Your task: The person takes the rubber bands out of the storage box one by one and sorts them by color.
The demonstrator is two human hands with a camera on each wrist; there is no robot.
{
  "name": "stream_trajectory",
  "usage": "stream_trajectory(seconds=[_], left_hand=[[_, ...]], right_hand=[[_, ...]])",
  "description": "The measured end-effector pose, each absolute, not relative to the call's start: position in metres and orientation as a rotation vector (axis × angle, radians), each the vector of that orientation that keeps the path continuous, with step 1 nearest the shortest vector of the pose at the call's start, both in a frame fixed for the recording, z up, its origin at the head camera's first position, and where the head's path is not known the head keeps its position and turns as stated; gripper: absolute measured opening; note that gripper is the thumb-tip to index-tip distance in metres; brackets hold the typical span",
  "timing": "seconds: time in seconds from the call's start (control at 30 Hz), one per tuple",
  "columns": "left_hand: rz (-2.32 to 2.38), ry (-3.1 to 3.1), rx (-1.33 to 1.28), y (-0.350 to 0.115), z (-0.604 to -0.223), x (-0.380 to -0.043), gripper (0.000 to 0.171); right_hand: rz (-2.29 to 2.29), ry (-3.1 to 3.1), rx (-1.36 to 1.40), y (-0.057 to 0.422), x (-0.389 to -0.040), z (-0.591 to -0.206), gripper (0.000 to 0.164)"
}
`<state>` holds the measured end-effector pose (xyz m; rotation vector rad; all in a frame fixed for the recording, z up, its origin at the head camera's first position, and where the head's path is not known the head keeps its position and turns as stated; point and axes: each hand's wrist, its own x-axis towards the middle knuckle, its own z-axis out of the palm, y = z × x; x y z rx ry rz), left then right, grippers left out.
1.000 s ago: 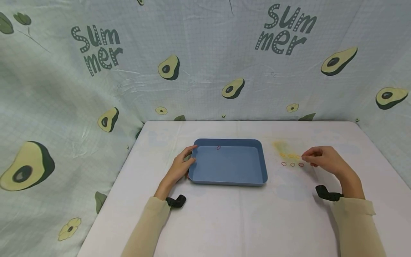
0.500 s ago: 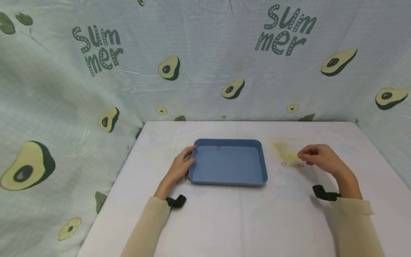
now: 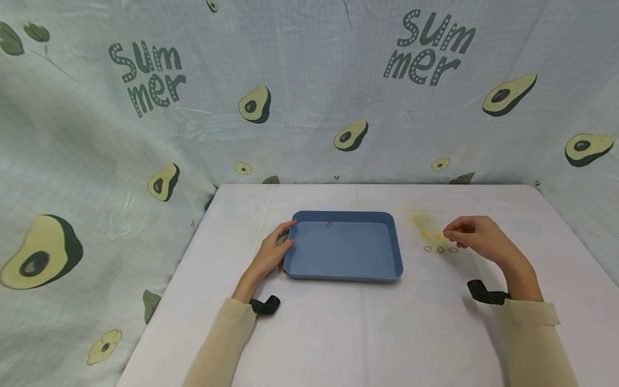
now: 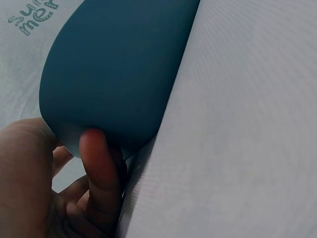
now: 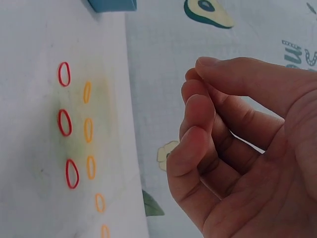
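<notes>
At the left end of the blue tray (image 3: 348, 252), my left hand (image 3: 267, 253) grips the wall. In the left wrist view the thumb (image 4: 99, 153) lies against the tray and other fingers sit behind it. My right hand (image 3: 486, 242) hovers at the right above small coloured rings that look like rubber bands. Its thumb tip meets the index finger, the other fingers are curled, and nothing shows between them. Three red rings (image 5: 59, 74) lie in a row on the table, beside a row of several yellow rings (image 5: 84, 130). One red ring (image 3: 329, 224) rests inside the tray near its back wall.
The table (image 3: 319, 333) has a pale cover with a yellow-green stain (image 3: 423, 220) behind the rings. A cloth (image 3: 300, 64) printed with avocados and lettering hangs behind the table and at its sides. Each wrist bears a black camera (image 3: 266, 305).
My right hand has shifted a little to the left above the yellow rings. My left hand stays on the tray, and the tray and red rings lie as before.
</notes>
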<state>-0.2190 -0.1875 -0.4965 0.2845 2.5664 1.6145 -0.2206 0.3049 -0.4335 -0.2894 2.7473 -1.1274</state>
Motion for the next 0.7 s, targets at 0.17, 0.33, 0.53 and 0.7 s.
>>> stream_trajectory(seconds=[0.17,0.33,0.53,0.7], left_hand=[[1.607,2.592,0.274,-0.192,-0.516,-0.227,0.048],[1.610,2.592,0.301,-0.193,-0.518,-0.227,0.049],[1.635,2.559,0.314,-0.192,-0.511,-0.225,0.050],[1.604,2.546,0.324,-0.189,-0.491,-0.215,0.050]], right_hand=[[-1.128,2.728,-0.301,0.296,-0.221,-0.432,0.039],[-1.137,2.720,-0.326,0.290,-0.221,-0.430,0.036],[-1.125,2.728,-0.358,0.282,-0.223,-0.431,0.035],[-1.109,2.728,-0.405,0.269,-0.228,-0.429,0.034]])
